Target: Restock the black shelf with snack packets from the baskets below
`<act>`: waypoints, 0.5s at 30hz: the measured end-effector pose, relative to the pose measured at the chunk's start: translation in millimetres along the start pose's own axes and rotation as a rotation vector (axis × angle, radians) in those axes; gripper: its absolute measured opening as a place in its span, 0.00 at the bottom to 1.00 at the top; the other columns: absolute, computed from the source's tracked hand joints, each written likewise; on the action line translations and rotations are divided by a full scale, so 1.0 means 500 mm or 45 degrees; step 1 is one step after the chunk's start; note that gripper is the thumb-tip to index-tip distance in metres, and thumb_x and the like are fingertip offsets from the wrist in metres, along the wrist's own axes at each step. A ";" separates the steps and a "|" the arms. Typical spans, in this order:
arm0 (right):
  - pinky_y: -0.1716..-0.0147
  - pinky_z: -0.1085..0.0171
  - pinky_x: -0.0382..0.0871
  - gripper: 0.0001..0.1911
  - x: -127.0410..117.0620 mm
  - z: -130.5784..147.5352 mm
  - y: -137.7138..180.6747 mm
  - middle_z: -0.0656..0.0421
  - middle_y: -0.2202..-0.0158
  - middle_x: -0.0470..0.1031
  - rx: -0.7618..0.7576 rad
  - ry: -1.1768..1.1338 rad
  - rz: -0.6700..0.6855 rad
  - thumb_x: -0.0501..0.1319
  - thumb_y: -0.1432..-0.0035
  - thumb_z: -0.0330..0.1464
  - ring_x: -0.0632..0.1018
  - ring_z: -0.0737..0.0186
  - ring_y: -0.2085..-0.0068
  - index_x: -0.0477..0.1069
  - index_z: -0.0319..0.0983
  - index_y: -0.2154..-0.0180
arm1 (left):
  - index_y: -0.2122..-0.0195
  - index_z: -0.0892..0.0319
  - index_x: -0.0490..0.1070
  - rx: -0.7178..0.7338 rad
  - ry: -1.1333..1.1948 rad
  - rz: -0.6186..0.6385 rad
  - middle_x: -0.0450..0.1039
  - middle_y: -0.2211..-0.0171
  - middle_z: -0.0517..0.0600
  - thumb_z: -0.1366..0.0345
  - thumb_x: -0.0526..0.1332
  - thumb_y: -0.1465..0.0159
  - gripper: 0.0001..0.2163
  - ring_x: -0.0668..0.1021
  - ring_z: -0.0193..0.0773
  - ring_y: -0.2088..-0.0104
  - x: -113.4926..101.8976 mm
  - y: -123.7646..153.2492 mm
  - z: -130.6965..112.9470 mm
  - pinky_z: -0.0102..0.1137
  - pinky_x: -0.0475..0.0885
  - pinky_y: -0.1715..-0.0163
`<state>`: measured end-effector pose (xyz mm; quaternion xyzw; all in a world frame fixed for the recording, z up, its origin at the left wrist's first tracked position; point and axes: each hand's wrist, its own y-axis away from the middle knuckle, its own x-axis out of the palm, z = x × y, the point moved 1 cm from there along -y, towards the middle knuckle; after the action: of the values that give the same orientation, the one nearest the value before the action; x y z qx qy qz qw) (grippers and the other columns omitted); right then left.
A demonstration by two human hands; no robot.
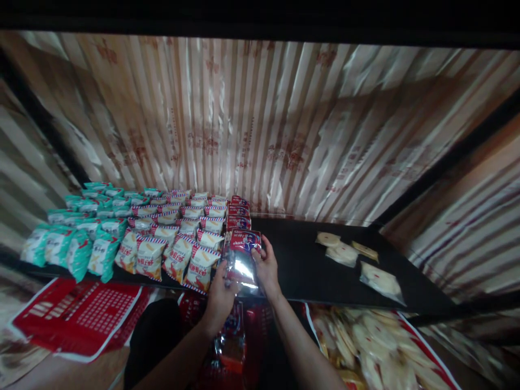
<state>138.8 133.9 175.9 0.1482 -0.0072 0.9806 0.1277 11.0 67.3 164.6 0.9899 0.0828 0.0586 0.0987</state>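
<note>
Grip of our left hand (221, 290) and right hand (267, 269) is clamped on one red package (244, 257), by the front edge of the black shelf (298, 262); snack bags (199, 265) stand close leftward, and rightward room extends to pale packets (342, 253).

Shine, blur and edges hide some bits here.
White shine covers part of the dark red, see-through plastic packet (245, 250), and the packet hides some fingers of the bare left hand (221, 292). Both bare arms (298, 338) run off the bottom. Front rows of puffy teal-and-white plastic bags (78, 254) mostly hide the rows behind. Red writing (284, 149) on the crinkly, brown-and-white striped sheet (227, 97) — too blurry to read. Pale, round, flat packs (376, 346) get cut off below.
</note>
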 end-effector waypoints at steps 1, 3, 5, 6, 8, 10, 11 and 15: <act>0.71 0.66 0.70 0.40 0.004 -0.005 -0.011 0.62 0.69 0.77 -0.018 0.040 -0.003 0.65 0.55 0.40 0.75 0.65 0.72 0.55 0.41 0.41 | 0.44 0.58 0.59 0.027 -0.009 -0.023 0.70 0.52 0.56 0.68 0.62 0.49 0.29 0.75 0.41 0.56 -0.001 -0.006 0.005 0.34 0.69 0.55; 0.71 0.65 0.70 0.37 0.008 -0.016 -0.029 0.62 0.69 0.76 -0.055 0.165 -0.002 0.62 0.53 0.41 0.75 0.65 0.72 0.56 0.41 0.42 | 0.45 0.57 0.60 0.074 -0.012 -0.032 0.70 0.52 0.54 0.68 0.60 0.48 0.28 0.75 0.40 0.56 -0.002 -0.014 0.011 0.33 0.70 0.55; 0.67 0.63 0.70 0.32 0.007 -0.026 -0.043 0.59 0.65 0.77 -0.115 0.337 -0.001 0.60 0.51 0.40 0.76 0.63 0.68 0.61 0.40 0.44 | 0.46 0.58 0.62 0.105 -0.041 -0.027 0.71 0.53 0.54 0.68 0.60 0.48 0.26 0.76 0.40 0.57 -0.003 -0.018 0.014 0.33 0.70 0.54; 0.64 0.62 0.70 0.29 0.006 -0.030 -0.049 0.58 0.62 0.77 -0.156 0.432 -0.004 0.59 0.51 0.40 0.76 0.62 0.65 0.64 0.40 0.46 | 0.47 0.58 0.63 0.121 -0.077 -0.035 0.70 0.53 0.54 0.68 0.59 0.48 0.25 0.75 0.40 0.57 -0.004 -0.019 0.015 0.34 0.69 0.54; 0.58 0.60 0.68 0.24 0.003 -0.037 -0.057 0.56 0.58 0.76 -0.238 0.622 -0.009 0.58 0.49 0.39 0.75 0.60 0.60 0.68 0.40 0.50 | 0.48 0.60 0.65 0.154 -0.179 -0.083 0.69 0.53 0.55 0.68 0.58 0.47 0.23 0.75 0.41 0.55 -0.005 -0.020 0.017 0.35 0.69 0.53; 0.56 0.58 0.67 0.22 0.002 -0.042 -0.060 0.56 0.58 0.75 -0.285 0.808 -0.031 0.56 0.48 0.39 0.75 0.59 0.59 0.70 0.40 0.51 | 0.50 0.61 0.66 0.177 -0.280 -0.133 0.67 0.51 0.57 0.68 0.56 0.46 0.21 0.73 0.43 0.53 -0.004 -0.022 0.019 0.36 0.69 0.52; 0.56 0.58 0.67 0.22 0.003 -0.044 -0.061 0.56 0.59 0.75 -0.294 0.893 -0.048 0.56 0.48 0.39 0.75 0.58 0.60 0.70 0.41 0.51 | 0.51 0.62 0.67 0.182 -0.320 -0.151 0.65 0.49 0.58 0.69 0.55 0.46 0.20 0.72 0.44 0.51 -0.003 -0.023 0.021 0.36 0.69 0.52; 0.56 0.57 0.66 0.21 0.010 -0.044 -0.062 0.53 0.60 0.75 -0.356 1.102 -0.075 0.55 0.48 0.37 0.73 0.55 0.58 0.71 0.39 0.52 | 0.51 0.61 0.68 0.160 -0.384 -0.147 0.59 0.43 0.58 0.69 0.55 0.47 0.21 0.67 0.47 0.46 -0.001 -0.026 0.023 0.38 0.68 0.49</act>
<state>135.6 166.3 155.4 -0.2939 -0.0812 0.9379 0.1655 9.9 77.5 150.9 0.9853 0.1273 -0.1018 0.0512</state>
